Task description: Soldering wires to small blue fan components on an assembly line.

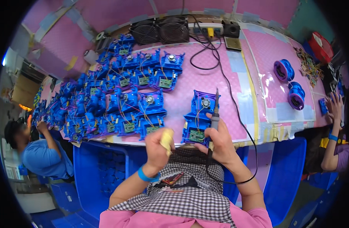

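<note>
One blue housing (197,117) ahead-left of right hand (222,146) gripping soldering iron (215,118).

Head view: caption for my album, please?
Right hand holds a slim grey soldering iron by an open blue plastic shell.

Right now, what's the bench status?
Right hand holding soldering iron. Left hand holding yellow wad. Open blue housing beside right hand. Black cord crossing right forearm.

I look down and forward from the wearer's head through one wide fisheye, the black-and-white checked cloth apron (159,203) close below, the flat pink patterned tabletop (176,116) spreading away beyond it.
</note>
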